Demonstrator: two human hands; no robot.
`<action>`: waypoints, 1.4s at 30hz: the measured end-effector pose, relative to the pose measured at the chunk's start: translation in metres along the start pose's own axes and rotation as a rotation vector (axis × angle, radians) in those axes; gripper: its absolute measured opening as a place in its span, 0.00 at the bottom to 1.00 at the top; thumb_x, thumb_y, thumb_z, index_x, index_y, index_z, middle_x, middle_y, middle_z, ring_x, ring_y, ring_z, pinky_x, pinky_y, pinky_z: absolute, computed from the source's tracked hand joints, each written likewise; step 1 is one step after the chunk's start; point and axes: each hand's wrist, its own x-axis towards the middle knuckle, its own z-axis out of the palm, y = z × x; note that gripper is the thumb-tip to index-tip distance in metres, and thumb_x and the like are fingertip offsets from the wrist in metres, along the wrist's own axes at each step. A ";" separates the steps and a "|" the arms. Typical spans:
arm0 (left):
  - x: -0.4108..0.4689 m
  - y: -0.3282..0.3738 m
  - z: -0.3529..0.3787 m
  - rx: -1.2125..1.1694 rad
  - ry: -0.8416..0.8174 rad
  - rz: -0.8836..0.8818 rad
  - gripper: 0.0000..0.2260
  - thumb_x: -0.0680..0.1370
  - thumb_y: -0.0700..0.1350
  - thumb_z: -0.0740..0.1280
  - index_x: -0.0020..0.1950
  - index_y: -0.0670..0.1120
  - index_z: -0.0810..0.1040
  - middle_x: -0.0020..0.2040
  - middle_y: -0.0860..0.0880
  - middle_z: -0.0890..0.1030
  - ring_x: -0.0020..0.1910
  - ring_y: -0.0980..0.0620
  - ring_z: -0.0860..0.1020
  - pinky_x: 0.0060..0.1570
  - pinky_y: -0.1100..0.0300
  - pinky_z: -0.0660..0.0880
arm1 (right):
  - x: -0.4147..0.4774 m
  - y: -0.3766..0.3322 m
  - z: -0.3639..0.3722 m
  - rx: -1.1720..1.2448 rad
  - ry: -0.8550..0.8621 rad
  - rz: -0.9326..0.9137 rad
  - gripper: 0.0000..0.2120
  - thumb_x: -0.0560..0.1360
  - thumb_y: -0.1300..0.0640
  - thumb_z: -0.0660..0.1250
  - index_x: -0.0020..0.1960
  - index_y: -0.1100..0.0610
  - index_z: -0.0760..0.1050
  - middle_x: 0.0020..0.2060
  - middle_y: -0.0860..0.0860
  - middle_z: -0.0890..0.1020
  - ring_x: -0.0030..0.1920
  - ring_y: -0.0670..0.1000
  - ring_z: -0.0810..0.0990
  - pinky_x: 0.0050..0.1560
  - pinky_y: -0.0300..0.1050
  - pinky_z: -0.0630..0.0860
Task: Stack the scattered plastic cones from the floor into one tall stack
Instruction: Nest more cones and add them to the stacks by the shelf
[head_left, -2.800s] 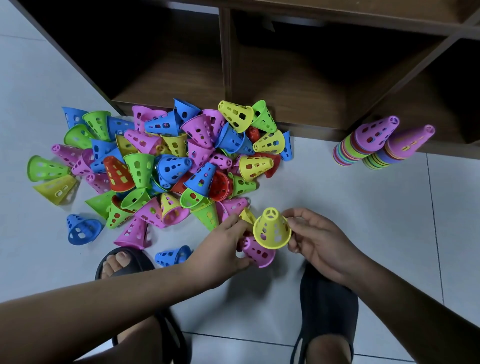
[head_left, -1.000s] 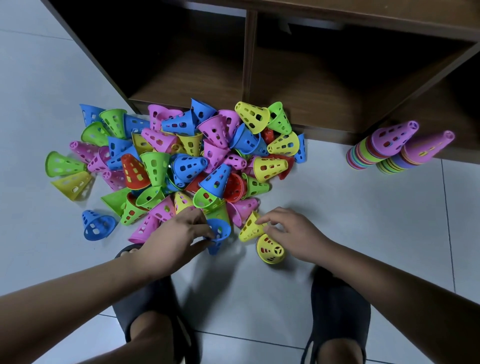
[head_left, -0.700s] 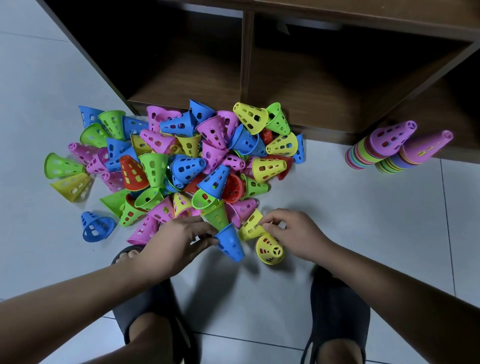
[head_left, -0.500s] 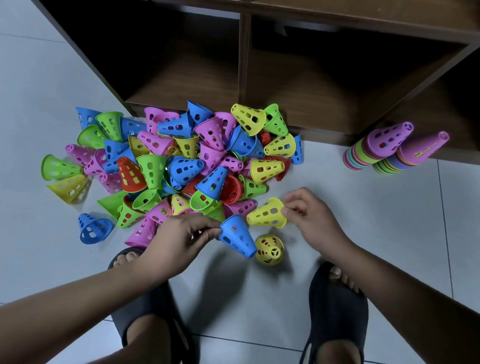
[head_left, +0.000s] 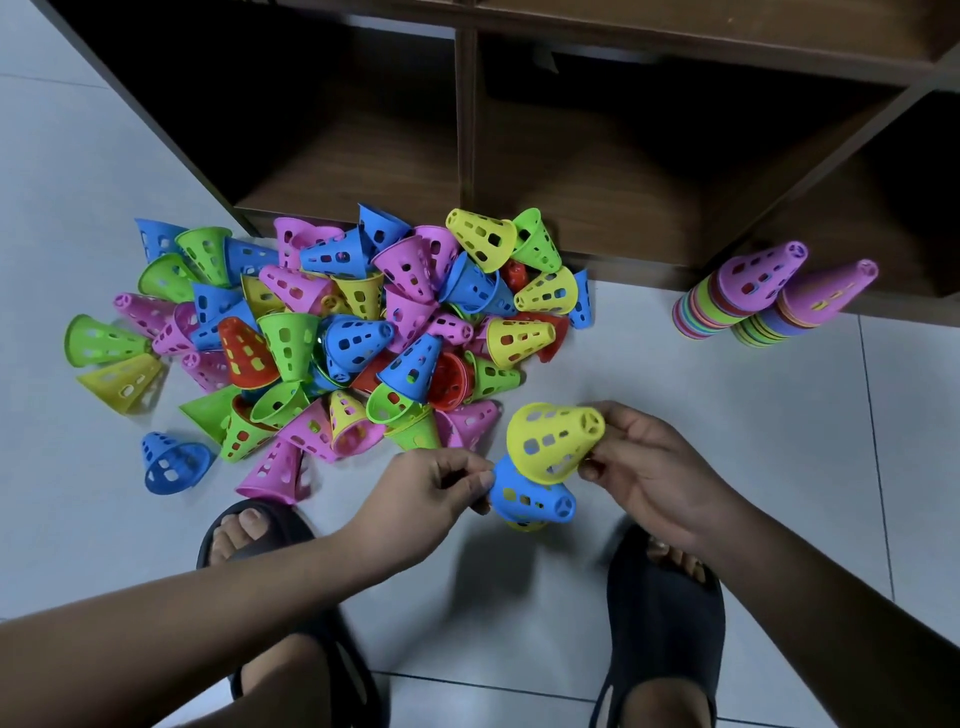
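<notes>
Yellow cone (head_left: 550, 441), blue cone (head_left: 524, 499): sideways, tips rightward

Held close together, left hand (head_left: 422, 498) and right hand (head_left: 650, 475) pinch.

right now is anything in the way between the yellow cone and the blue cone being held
Nothing visible. The yellow cone in the right hand overlaps the blue cone pinched by the left hand in this view, with no gap showing. The loose pile lies farther back.
</notes>
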 end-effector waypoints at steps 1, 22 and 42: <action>0.000 0.000 0.003 0.019 -0.011 -0.008 0.09 0.85 0.41 0.68 0.50 0.48 0.88 0.40 0.49 0.87 0.34 0.62 0.78 0.39 0.69 0.71 | -0.002 0.001 0.001 -0.013 -0.005 0.004 0.10 0.76 0.65 0.67 0.55 0.60 0.83 0.46 0.58 0.84 0.43 0.52 0.79 0.43 0.45 0.73; 0.014 -0.029 0.023 0.160 -0.097 -0.134 0.06 0.83 0.45 0.69 0.49 0.51 0.85 0.40 0.55 0.88 0.41 0.58 0.85 0.47 0.60 0.80 | -0.012 0.026 -0.014 -0.686 0.043 0.035 0.08 0.83 0.62 0.68 0.52 0.51 0.84 0.45 0.55 0.86 0.39 0.48 0.80 0.43 0.46 0.77; 0.015 -0.066 -0.056 0.574 0.322 0.134 0.15 0.81 0.48 0.73 0.65 0.55 0.74 0.45 0.58 0.83 0.40 0.58 0.81 0.40 0.56 0.78 | 0.059 0.016 0.042 -1.471 -0.269 -0.413 0.15 0.83 0.57 0.63 0.67 0.44 0.79 0.48 0.40 0.73 0.45 0.47 0.76 0.44 0.47 0.75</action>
